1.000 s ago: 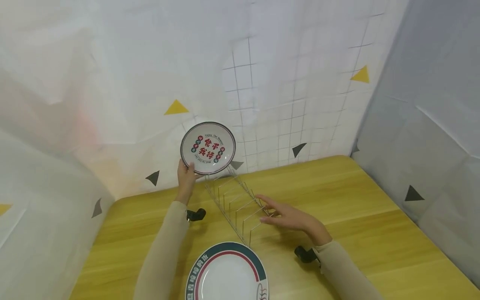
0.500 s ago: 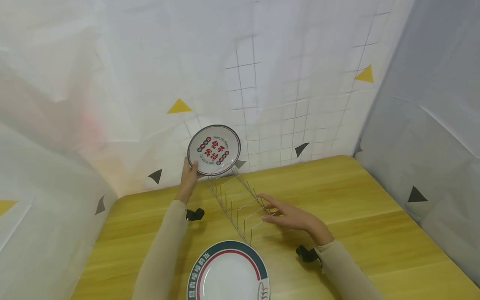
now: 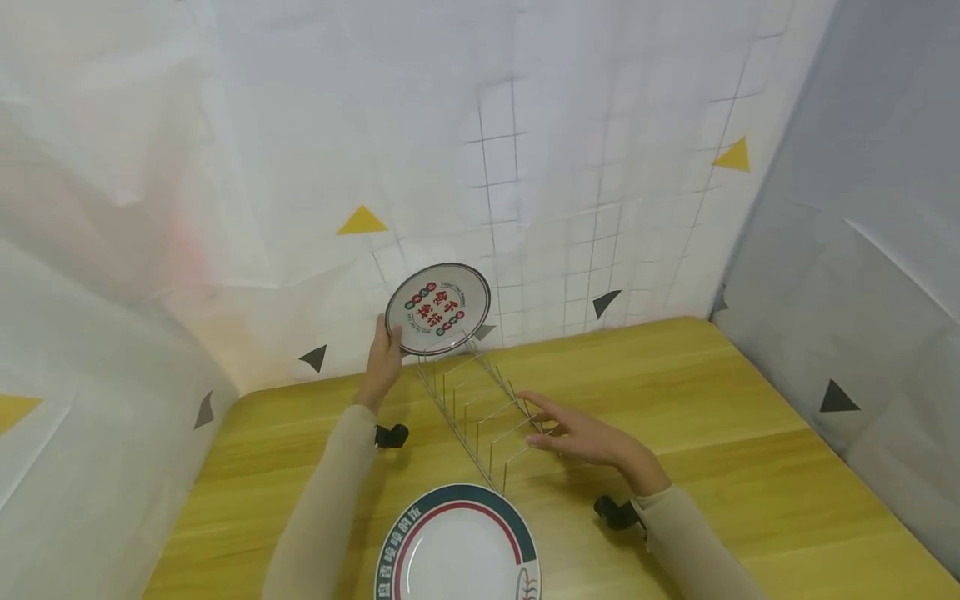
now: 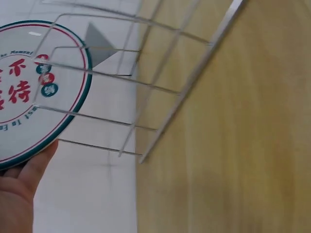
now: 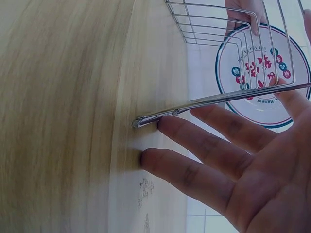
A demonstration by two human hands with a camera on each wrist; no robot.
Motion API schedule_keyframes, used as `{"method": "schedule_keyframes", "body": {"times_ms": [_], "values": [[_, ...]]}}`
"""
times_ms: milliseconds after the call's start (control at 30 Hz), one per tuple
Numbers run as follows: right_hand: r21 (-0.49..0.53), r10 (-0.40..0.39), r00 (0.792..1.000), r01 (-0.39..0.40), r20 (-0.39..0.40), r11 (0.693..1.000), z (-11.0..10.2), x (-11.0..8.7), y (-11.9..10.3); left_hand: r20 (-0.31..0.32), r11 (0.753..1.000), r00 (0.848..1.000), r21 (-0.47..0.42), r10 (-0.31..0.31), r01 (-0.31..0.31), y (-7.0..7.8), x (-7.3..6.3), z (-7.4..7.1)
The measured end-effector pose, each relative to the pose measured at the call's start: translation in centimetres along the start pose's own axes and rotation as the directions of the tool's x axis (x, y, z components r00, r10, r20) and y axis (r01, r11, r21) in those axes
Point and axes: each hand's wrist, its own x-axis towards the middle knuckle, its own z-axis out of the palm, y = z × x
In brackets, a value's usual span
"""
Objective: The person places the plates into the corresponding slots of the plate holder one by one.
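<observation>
My left hand [image 3: 382, 362] pinches the lower left rim of a small white plate [image 3: 420, 292], its thumb on the front face. The plate has a dark rim and red characters, and it is held tilted above the far end of a wire dish rack [image 3: 480, 429]. In the left wrist view the plate [image 4: 29, 131] appears beyond the rack's wires. My right hand [image 3: 581, 433] is at the rack's right side with fingers spread. In the right wrist view its fingers [image 5: 194, 179] lie along the rack's bottom rail [image 5: 204, 102].
A larger white plate [image 3: 461, 554] with a green and red border lies on the wooden table [image 3: 750, 467] before the rack's near end. White sheeting [image 3: 300, 150] rises behind the table and at both sides.
The small plate has shifted slightly right and down in my left hand and leans back more, turning a little clockwise. My right hand stays at the rack's side.
</observation>
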Motion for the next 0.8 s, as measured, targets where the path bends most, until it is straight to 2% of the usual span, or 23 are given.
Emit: {"method": "schedule_keyframes", "body": {"times_ms": [133, 267, 400, 533, 567, 633, 767, 800], "values": [[-0.003, -0.022, 1.000, 0.022, -0.004, 1.000, -0.2, -0.1, 0.1, -0.013, 0.993, 0.999, 0.108, 0.049, -0.048, -0.2, 0.0, 0.6], [0.001, -0.033, 0.999, 0.033, -0.005, 0.999, -0.3, -0.1, 0.1, -0.038, 0.983, 0.995, 0.165, 0.090, -0.083, -0.3, -0.2, 1.1], [-0.005, -0.027, 1.000, 0.027, -0.005, 1.000, -0.3, 0.0, 0.1, -0.066, 0.982, 0.995, 0.181, 0.070, -0.057, -0.9, -0.6, 1.3], [-0.005, -0.024, 1.000, 0.023, -0.005, 1.000, -0.3, 0.0, -0.1, -0.070, 0.989, 0.997, 0.144, 0.031, -0.021, -1.5, -1.3, 1.2], [0.002, -0.023, 1.000, 0.024, -0.006, 1.000, -0.3, -0.1, -0.1, -0.062, 0.992, 0.998, 0.126, 0.011, -0.003, -1.1, -1.5, 1.2], [0.008, -0.025, 1.000, 0.026, -0.002, 1.000, -0.3, 0.0, -0.2, -0.056, 0.994, 0.998, 0.104, -0.006, 0.011, -1.3, -1.7, 1.0], [0.011, -0.017, 1.000, 0.017, 0.000, 1.000, -0.4, 0.0, -0.2, -0.031, 0.993, 0.999, 0.117, -0.010, 0.013, -1.5, -1.6, 0.7], [0.006, -0.015, 1.000, 0.015, 0.002, 1.000, -0.4, 0.1, -0.3, -0.038, 0.991, 0.999, 0.134, 0.009, -0.004, -2.1, -1.5, 0.7]]}}
